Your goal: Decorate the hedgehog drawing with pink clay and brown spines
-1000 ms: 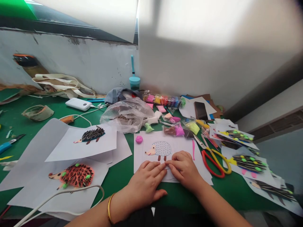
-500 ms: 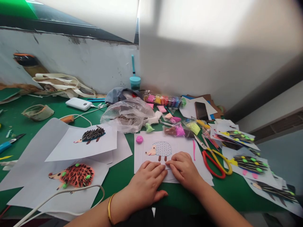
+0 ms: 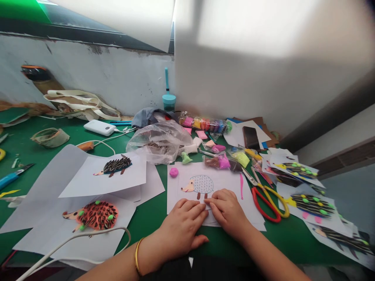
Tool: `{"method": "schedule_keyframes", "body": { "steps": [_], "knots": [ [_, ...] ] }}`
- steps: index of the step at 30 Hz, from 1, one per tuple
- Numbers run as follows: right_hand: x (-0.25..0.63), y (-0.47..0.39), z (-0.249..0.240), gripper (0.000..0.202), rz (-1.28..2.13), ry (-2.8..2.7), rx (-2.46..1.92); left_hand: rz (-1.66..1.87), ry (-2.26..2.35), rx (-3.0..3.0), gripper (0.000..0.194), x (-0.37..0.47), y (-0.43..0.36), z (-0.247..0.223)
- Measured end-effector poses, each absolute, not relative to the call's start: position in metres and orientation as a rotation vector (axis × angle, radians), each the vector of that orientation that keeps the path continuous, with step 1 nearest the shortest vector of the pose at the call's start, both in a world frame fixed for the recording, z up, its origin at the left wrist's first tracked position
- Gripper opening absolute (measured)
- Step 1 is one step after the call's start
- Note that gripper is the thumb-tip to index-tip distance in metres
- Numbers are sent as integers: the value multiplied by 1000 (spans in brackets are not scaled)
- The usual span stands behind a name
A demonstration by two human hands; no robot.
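A hedgehog picture (image 3: 201, 183) lies in front of me on white paper, with a blue scalloped body, a peach face and brown feet. My left hand (image 3: 186, 218) rests flat on the lower edge of the sheet, its fingers together and stretched out, thumb apart. My right hand (image 3: 227, 207) lies on the paper below the hedgehog's feet, index finger and thumb reaching toward the left fingertips. Nothing shows in either hand. A pink clay ball (image 3: 174, 172) sits on the sheet's upper left corner, and a thin pink tool (image 3: 241, 186) lies at its right.
Red-and-yellow scissors (image 3: 268, 203) lie right of the sheet, beside finished hedgehog pictures (image 3: 313, 205). Behind are clay packets (image 3: 218, 161), a plastic bag of seeds (image 3: 158, 144) and a phone (image 3: 250, 137). To the left are a seed-covered red hedgehog (image 3: 98, 214) and a white cable (image 3: 84, 234).
The view has shifted slightly, so the things on the table appear a little further right. Both hands stay in almost the same place on the paper.
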State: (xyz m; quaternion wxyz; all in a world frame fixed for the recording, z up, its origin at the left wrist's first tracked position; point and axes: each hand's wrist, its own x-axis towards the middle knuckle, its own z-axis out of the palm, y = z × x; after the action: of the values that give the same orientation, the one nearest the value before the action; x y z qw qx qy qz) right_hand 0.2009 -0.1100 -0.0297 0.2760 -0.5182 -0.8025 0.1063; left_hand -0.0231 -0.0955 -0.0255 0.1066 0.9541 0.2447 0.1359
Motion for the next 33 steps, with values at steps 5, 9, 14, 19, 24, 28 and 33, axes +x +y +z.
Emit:
{"method": "schedule_keyframes", "body": {
  "steps": [5,9,14,19,24,28,33],
  "knots": [
    [201,-110,-28,28,307,-2144,-1376,411,717,2811,66,-24,-95,-27],
    [202,-111,-28,28,299,-2109,-1377,399,717,2802,66,-24,-95,-28],
    [202,-111,-28,29,221,-2117,-1390,392,713,2792,65,-24,-95,-27],
    [199,-111,-27,28,168,-2173,-1421,408,721,2778,68,-23,-96,-27],
    [199,-111,-29,30,141,-2182,-1437,421,721,2782,69,-23,-96,-27],
    [199,-110,-31,30,164,-2161,-1483,414,723,2786,67,-23,-96,-26],
    [199,-109,-31,32,184,-2162,-1501,398,723,2755,67,-23,-96,-24]
  ]
}}
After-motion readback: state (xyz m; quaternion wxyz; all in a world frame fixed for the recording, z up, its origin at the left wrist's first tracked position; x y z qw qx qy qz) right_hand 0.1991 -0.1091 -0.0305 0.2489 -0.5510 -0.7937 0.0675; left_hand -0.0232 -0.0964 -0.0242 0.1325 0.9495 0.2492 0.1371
